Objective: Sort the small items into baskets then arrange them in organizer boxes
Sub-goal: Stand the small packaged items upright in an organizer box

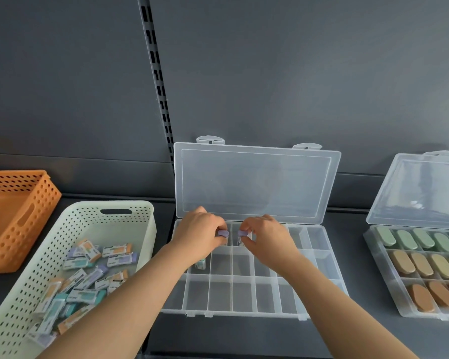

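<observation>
A: what's the setup behind everything?
B: dark grey back panel (270,73), matte, plain. A slotted metal upright (157,81) runs down it, leaning a bit in the wide-angle view.
A: and underneath?
B: dark grey shelf surface (244,332), same tone. Light's soft and even, no hard shadows.

No legible text, brand or number was found. Printing is present on the sleeves of the small erasers (88,275) in the pale basket (145,229), but it is too blurred to be read.
</observation>
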The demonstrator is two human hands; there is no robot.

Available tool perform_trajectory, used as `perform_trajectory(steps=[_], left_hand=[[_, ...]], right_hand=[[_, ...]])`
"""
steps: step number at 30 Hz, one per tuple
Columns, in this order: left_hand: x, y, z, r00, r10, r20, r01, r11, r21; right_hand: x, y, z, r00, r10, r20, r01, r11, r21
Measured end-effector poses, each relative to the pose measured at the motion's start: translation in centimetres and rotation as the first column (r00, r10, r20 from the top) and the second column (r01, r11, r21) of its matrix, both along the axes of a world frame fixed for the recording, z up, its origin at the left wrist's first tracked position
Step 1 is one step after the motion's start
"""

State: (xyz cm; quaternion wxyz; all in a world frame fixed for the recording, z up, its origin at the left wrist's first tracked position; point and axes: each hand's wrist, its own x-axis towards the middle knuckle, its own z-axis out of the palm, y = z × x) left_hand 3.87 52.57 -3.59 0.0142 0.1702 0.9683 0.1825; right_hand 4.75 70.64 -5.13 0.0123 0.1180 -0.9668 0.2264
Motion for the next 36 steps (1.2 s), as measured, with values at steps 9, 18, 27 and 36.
perform_trajectory(steps=[9,18,27,36], left_hand=[[0.3,-0.8,1.2,0.999,-0.022,0.026,0.022,1.000,-0.019],[4.9,-12.6,5.7,0.979,0.126,-0.158,-0.127,0.992,0.003],[4.3,-24.4,2.7,0.980,0.063,0.188,-0.004,0.953,-0.302],[1.6,-26.2,0.7,0.989,-0.120,0.088,0.144,0.923,-0.358]], right_hand=[[0.1,-0.1,1.0,0.999,0.024,-0.049,-0.025,1.000,-0.008],[2.0,-8.7,6.0,0.962,0.230,-0.149,-0.239,0.970,-0.044],[1.8,-21.2,5.4,0.888,0.423,0.181,-0.419,0.906,-0.063],[-0.5,-24.9,3.5,0.872,0.345,0.348,-0.423,0.889,0.176]])
